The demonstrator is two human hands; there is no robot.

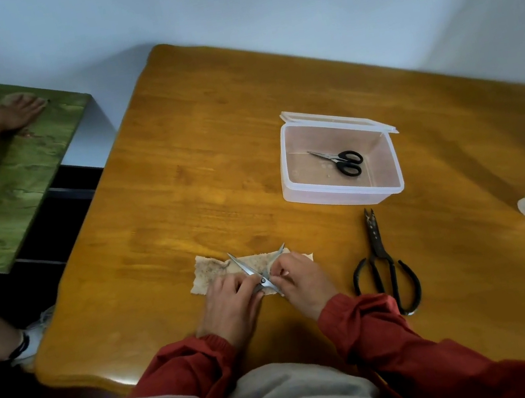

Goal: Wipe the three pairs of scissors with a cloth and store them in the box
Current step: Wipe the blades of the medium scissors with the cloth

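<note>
At the wooden table (209, 138), lower centre: wiping pair two, silver scissors (255, 271) splayed on stained cloth (210, 271), pinched by left hand (231, 299) and right hand (302, 279); next, probably lifting into plastic box (291, 190), upper right.

The glossy orange-brown wooden bench (212, 158) carries a translucent smooth plastic box (288, 173), a stained rough beige cloth (209, 272) and dull, dark iron shears (381, 255).

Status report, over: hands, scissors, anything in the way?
Left grip and right grip both holding silver scissors, blades open, over cloth. Black-handled scissors in box; large dark scissors waiting on table. Nothing blocking.
</note>
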